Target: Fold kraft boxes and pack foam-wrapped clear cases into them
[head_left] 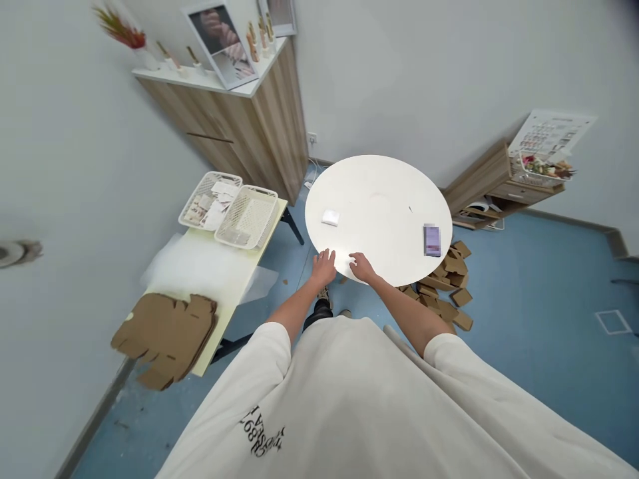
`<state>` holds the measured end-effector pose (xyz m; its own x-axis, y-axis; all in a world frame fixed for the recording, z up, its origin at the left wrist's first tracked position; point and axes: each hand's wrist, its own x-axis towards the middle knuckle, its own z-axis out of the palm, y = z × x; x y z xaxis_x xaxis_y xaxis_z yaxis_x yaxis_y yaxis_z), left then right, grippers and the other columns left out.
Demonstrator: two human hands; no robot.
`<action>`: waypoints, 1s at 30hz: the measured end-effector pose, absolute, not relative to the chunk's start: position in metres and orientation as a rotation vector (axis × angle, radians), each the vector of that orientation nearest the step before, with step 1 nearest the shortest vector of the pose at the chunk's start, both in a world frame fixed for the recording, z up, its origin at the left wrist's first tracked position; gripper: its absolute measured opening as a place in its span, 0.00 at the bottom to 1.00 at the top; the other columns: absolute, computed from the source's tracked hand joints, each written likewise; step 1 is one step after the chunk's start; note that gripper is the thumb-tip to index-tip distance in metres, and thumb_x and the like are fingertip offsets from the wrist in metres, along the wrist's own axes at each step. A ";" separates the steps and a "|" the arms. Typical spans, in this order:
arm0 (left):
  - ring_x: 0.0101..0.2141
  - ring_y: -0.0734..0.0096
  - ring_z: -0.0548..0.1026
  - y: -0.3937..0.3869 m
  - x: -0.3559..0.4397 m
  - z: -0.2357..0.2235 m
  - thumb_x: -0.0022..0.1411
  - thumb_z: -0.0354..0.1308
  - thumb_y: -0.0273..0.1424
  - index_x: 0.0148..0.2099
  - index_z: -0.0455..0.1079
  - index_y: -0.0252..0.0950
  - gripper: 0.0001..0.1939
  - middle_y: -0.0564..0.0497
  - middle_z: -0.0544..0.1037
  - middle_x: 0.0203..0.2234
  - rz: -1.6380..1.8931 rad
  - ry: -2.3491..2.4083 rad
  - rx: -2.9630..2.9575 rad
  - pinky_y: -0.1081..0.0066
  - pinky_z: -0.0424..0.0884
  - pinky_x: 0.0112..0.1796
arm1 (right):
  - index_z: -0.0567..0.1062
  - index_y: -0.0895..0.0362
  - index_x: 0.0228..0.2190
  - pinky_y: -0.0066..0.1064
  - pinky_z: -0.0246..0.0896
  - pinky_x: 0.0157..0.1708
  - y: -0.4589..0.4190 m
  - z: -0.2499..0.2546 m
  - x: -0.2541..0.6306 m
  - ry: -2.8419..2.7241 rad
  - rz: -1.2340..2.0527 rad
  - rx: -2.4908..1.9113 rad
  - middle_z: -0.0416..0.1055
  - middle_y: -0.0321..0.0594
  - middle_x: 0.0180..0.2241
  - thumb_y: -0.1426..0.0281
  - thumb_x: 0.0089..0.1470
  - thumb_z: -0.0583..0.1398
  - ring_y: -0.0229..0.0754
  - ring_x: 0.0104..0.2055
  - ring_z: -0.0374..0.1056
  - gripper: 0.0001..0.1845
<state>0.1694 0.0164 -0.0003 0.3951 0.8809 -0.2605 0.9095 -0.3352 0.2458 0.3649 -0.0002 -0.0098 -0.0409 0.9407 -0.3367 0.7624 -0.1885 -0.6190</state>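
My left hand [325,267] rests at the near rim of a round white table [379,183], with its fingers apart and no held object visible. Just to its right, my right hand [363,268] is over the same edge, its thumb and index finger stretched out to the left and slightly apart. A bright white patch shows on the tabletop between the hands; whether it is an object or glare I cannot make out. Beyond my left hand lies a small white packet [330,217]. A blurred purple rectangular item [432,241] sits near the table's right rim.
To the left, a pale side table [232,283] bears two white baskets [254,189], clear plastic wrap and flattened cardboard [164,332]. Small brown boxes [452,269] are piled on the floor at right. A wooden cabinet [269,113] and a low shelf [482,176] stand behind.
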 end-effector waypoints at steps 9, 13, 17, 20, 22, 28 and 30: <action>0.69 0.45 0.53 -0.060 0.076 0.017 0.70 0.46 0.30 0.73 0.50 0.35 0.32 0.35 0.52 0.71 -0.127 1.799 2.095 0.45 0.51 0.64 | 0.71 0.56 0.59 0.38 0.66 0.55 -0.026 0.001 0.277 -2.112 1.044 -1.729 0.65 0.51 0.61 0.71 0.63 0.55 0.49 0.55 0.70 0.23; 0.68 0.45 0.55 -0.091 0.021 0.018 0.69 0.48 0.31 0.72 0.53 0.34 0.31 0.35 0.54 0.70 -0.049 1.931 2.009 0.47 0.53 0.64 | 0.71 0.57 0.59 0.40 0.64 0.57 -0.030 0.004 0.217 -2.262 1.067 -1.617 0.65 0.52 0.60 0.72 0.63 0.55 0.49 0.56 0.68 0.23; 0.66 0.47 0.58 -0.124 -0.047 0.012 0.70 0.49 0.36 0.71 0.54 0.35 0.30 0.37 0.56 0.69 0.015 2.060 1.876 0.50 0.56 0.62 | 0.70 0.59 0.59 0.38 0.62 0.58 -0.040 0.005 0.141 -2.389 1.104 -1.503 0.64 0.53 0.61 0.73 0.64 0.54 0.46 0.54 0.70 0.23; 0.66 0.49 0.58 -0.152 -0.107 0.006 0.70 0.50 0.37 0.70 0.55 0.37 0.29 0.39 0.57 0.70 0.073 2.163 1.771 0.53 0.57 0.62 | 0.71 0.57 0.58 0.37 0.61 0.59 -0.052 0.002 0.078 -2.463 1.116 -1.442 0.64 0.51 0.60 0.73 0.64 0.55 0.45 0.53 0.70 0.22; 0.66 0.49 0.59 -0.171 -0.149 0.003 0.70 0.51 0.37 0.70 0.55 0.37 0.29 0.38 0.56 0.70 0.095 2.222 1.691 0.54 0.58 0.62 | 0.72 0.56 0.58 0.36 0.62 0.58 -0.062 -0.002 0.035 -2.508 1.125 -1.398 0.65 0.50 0.60 0.72 0.64 0.55 0.44 0.53 0.71 0.22; 0.64 0.50 0.62 -0.225 -0.267 -0.008 0.71 0.52 0.38 0.68 0.58 0.37 0.27 0.36 0.59 0.68 0.042 2.331 1.480 0.56 0.59 0.61 | 0.72 0.56 0.57 0.36 0.63 0.57 -0.092 -0.010 -0.073 -2.651 1.121 -1.234 0.65 0.49 0.60 0.73 0.63 0.55 0.45 0.54 0.70 0.22; 0.64 0.50 0.62 -0.238 -0.296 -0.014 0.70 0.53 0.39 0.65 0.61 0.35 0.25 0.35 0.60 0.67 -0.010 2.322 1.445 0.56 0.59 0.61 | 0.72 0.56 0.57 0.36 0.63 0.58 -0.100 -0.009 -0.097 -2.706 1.105 -1.193 0.65 0.49 0.60 0.74 0.63 0.55 0.46 0.56 0.69 0.22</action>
